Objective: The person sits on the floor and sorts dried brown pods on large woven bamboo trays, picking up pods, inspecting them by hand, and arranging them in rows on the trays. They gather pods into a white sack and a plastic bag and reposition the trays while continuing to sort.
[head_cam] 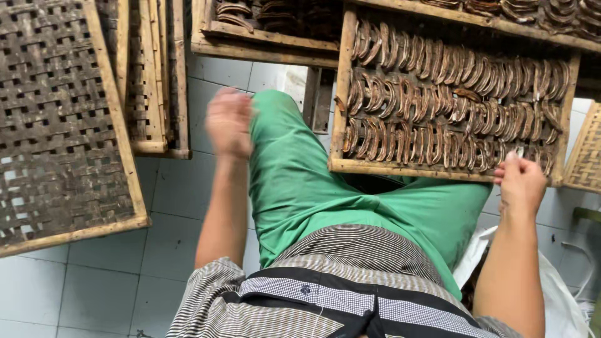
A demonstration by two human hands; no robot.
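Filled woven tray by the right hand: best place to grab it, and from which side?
Probably the near wooden frame rail of the filled tray, approached from the person's side. That rail is bare and straight, with its edge overhanging the green-clad knee, so a grip can wrap it. The curved brown pieces cover the woven middle. The right hand already sits at that edge.

left hand [229, 122] raised, blurred (fingers unclear); right hand [519, 183] reaches forward, fingertips pinched together, both forearms bare.

White tiled floor [188, 188], daylit
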